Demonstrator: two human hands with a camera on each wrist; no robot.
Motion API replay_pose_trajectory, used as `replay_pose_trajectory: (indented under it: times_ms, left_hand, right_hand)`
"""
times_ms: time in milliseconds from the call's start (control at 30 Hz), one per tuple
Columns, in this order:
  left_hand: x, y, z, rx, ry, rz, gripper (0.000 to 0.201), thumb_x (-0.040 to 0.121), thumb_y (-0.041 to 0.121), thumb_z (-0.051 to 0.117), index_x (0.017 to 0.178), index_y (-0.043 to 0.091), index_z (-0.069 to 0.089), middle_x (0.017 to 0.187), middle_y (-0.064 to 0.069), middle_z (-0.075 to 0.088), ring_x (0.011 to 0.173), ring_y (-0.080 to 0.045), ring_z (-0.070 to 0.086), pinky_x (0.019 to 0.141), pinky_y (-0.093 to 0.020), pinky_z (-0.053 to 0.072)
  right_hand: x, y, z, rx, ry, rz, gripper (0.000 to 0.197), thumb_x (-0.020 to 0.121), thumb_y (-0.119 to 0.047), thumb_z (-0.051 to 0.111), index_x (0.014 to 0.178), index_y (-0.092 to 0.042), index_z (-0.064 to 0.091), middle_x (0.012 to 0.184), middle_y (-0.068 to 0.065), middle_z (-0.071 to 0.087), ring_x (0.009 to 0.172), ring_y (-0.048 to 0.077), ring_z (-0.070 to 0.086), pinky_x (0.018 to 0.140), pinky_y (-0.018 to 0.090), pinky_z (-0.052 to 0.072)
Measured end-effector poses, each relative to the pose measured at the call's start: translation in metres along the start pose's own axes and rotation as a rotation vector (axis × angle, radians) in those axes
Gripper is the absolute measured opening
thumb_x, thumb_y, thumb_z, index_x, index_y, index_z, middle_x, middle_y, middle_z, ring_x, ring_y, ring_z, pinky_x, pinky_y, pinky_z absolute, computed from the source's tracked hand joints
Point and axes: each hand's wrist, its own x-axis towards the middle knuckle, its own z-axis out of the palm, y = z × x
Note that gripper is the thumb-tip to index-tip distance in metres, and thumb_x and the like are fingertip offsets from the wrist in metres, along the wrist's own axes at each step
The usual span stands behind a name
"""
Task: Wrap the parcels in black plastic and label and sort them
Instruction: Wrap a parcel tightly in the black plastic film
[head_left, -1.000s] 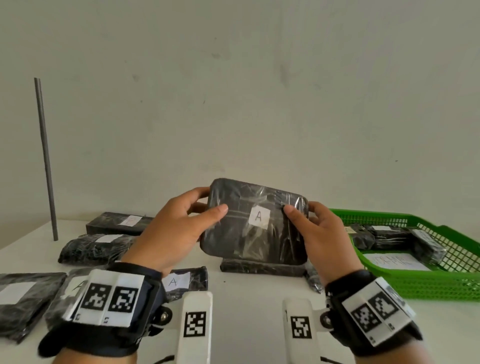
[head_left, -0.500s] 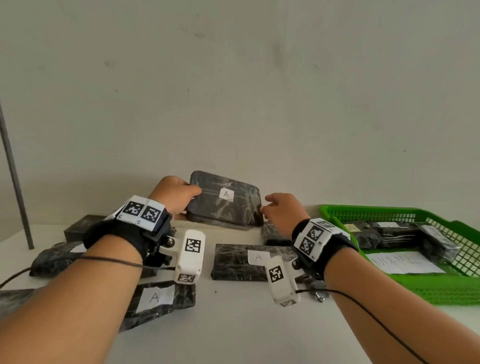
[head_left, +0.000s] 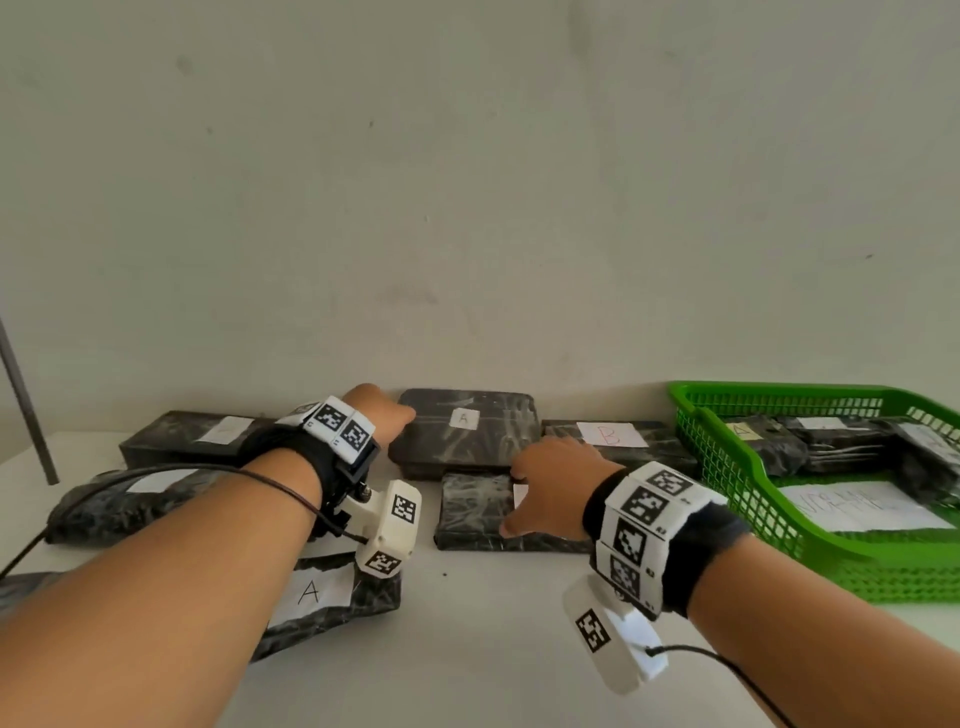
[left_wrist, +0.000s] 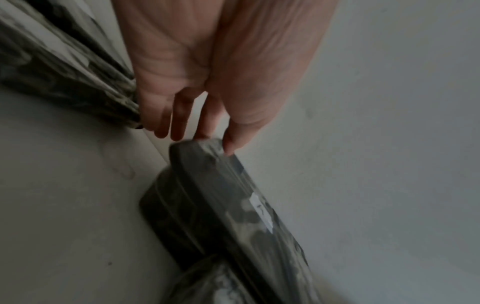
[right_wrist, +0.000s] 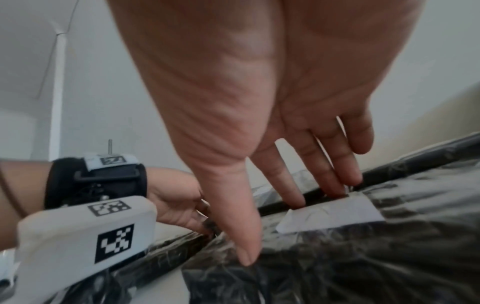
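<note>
Parcels fill our white table (head_left: 493, 649). We count seven of them lying outside the basket, all flat and wrapped in shiny, crinkly black plastic with a white paper label on top.

Our left hand (head_left: 376, 410) reaches to 12 o'clock. Its fingers are straight and a little spread, and the fingertips (left_wrist: 230, 149) touch the near corner of the back parcel (head_left: 465, 434). That one is a flat block with round corners, marked A, and it lies by the wall.

Our right hand (head_left: 553, 480) is spread wide too. It rests on the middle parcel (head_left: 478, 512), which lies just in front of the back parcel. The thumb (right_wrist: 245, 242) presses the wrinkly wrap, and two fingers touch the far edge of its white label (right_wrist: 330, 214).

At 1 o'clock lies the B parcel (head_left: 615, 441), with a red letter on it. At 10 o'clock we see a long box parcel (head_left: 182, 441), and nearer lies a lumpy parcel (head_left: 119, 501). At 7 o'clock sits a soft A parcel (head_left: 332, 597), and one more dark parcel shows at the left edge.

One green basket (head_left: 737, 499) made of plastic mesh stands at 3 o'clock. It holds at least three small black parcels and one white sheet of paper (head_left: 862, 512). One thin grey pole (head_left: 23, 405) stands at 9 o'clock.
</note>
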Motion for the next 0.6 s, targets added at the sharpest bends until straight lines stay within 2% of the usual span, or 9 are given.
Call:
replay_pose_trajectory:
  times_ms: [133,200,300,367,400,433,467,533,600]
  left_hand:
    - [-0.005,0.006,0.011,-0.033,-0.135,-0.008,0.024,0.098,0.023,0.068,0.102,-0.001,0.067,0.096,-0.017,0.069,0.09,-0.032,0.07,0.077,-0.037,0.059]
    - [-0.005,0.006,0.01,-0.055,-0.139,0.015,0.024,0.098,0.019,0.066,0.1,-0.005,0.069,0.097,-0.019,0.074,0.092,-0.034,0.075,0.08,-0.04,0.061]
    - [-0.011,0.002,0.0,-0.057,-0.166,0.027,0.03,0.098,0.024,0.063,0.103,-0.004,0.071,0.097,-0.018,0.077,0.094,-0.034,0.077,0.075,-0.034,0.057]
    - [-0.021,-0.001,-0.013,-0.045,-0.203,0.046,0.03,0.1,0.033,0.063,0.097,0.004,0.068,0.107,-0.015,0.075,0.099,-0.032,0.075,0.089,-0.038,0.059]
    - [-0.028,-0.002,-0.02,-0.021,-0.223,0.063,0.03,0.1,0.037,0.064,0.097,0.006,0.066,0.113,-0.015,0.073,0.102,-0.03,0.074,0.097,-0.043,0.059]
    - [-0.038,-0.004,-0.029,0.022,-0.242,0.095,0.033,0.1,0.039,0.064,0.1,0.007,0.066,0.117,-0.014,0.072,0.103,-0.028,0.073,0.1,-0.045,0.057]
    - [-0.049,-0.006,-0.037,0.096,-0.255,0.134,0.037,0.099,0.042,0.066,0.105,0.005,0.068,0.117,-0.012,0.073,0.103,-0.027,0.073,0.1,-0.043,0.057]
    - [-0.076,-0.012,-0.053,0.329,-0.281,0.199,0.051,0.092,0.054,0.07,0.11,0.006,0.07,0.114,-0.008,0.074,0.102,-0.026,0.071,0.093,-0.035,0.052]
    - [-0.103,-0.02,-0.062,0.569,-0.353,0.213,0.07,0.083,0.069,0.071,0.118,0.008,0.07,0.119,-0.005,0.07,0.109,-0.026,0.065,0.097,-0.035,0.047]
  right_hand:
    - [-0.003,-0.002,0.004,0.031,0.022,0.0,0.055,0.092,-0.047,0.077,0.129,-0.009,0.063,0.128,0.008,0.061,0.119,0.029,0.061,0.1,0.04,0.053]
    - [-0.005,-0.003,0.005,0.044,0.032,-0.012,0.047,0.094,-0.042,0.076,0.124,-0.008,0.065,0.121,0.007,0.066,0.114,0.028,0.064,0.094,0.037,0.054]
    - [-0.009,-0.005,0.005,0.043,0.036,-0.011,0.036,0.097,-0.038,0.073,0.118,-0.01,0.066,0.114,0.006,0.068,0.106,0.025,0.066,0.086,0.034,0.055]
    - [-0.016,-0.011,0.004,0.016,0.052,-0.008,0.03,0.1,-0.037,0.067,0.114,-0.011,0.066,0.113,0.005,0.066,0.104,0.025,0.065,0.086,0.035,0.053]
    - [-0.021,-0.016,0.004,-0.003,0.071,-0.014,0.029,0.102,-0.037,0.062,0.117,-0.012,0.065,0.117,0.006,0.063,0.108,0.026,0.063,0.091,0.037,0.051]
    - [-0.027,-0.023,0.004,-0.014,0.102,-0.033,0.03,0.103,-0.037,0.059,0.12,-0.013,0.064,0.121,0.006,0.061,0.113,0.027,0.06,0.097,0.039,0.049]
    - [-0.033,-0.031,0.005,-0.014,0.134,-0.061,0.03,0.104,-0.036,0.055,0.122,-0.014,0.063,0.124,0.007,0.059,0.117,0.028,0.057,0.1,0.04,0.046]
    - [-0.048,-0.048,0.01,0.024,0.172,-0.12,0.028,0.105,-0.034,0.052,0.121,-0.013,0.062,0.126,0.008,0.06,0.116,0.028,0.058,0.097,0.038,0.047]
    - [-0.062,-0.063,0.021,0.09,0.123,-0.137,0.034,0.106,-0.037,0.052,0.124,-0.012,0.064,0.129,0.007,0.064,0.116,0.029,0.062,0.095,0.038,0.052]
